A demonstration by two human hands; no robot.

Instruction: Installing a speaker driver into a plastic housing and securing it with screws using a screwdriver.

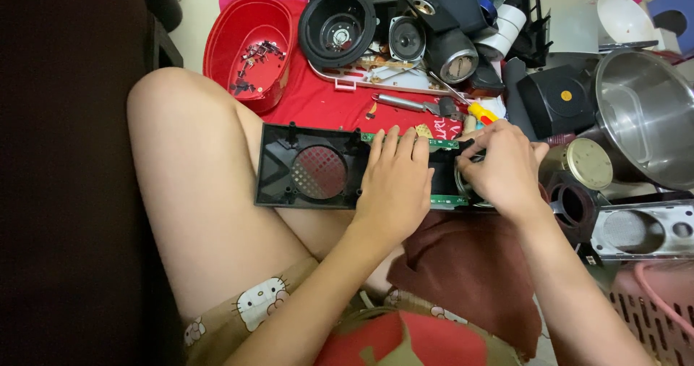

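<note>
A long black plastic speaker housing [311, 169] with a round mesh grille lies across my lap. My left hand [394, 181] rests flat on its middle, fingers spread over a green circuit board [442, 143] along the far edge. My right hand [506, 165] grips the housing's right end, fingers curled around a round speaker part that is mostly hidden beneath it. I cannot see a tool in either hand.
A red bowl [249, 26] with small screws sits at the far left on a red cloth. Pliers [408, 104], a yellow-handled screwdriver [483, 113], loose black speaker cones [337, 26], a steel pot [647, 116] and a silver speaker panel [640, 230] crowd the far side and right.
</note>
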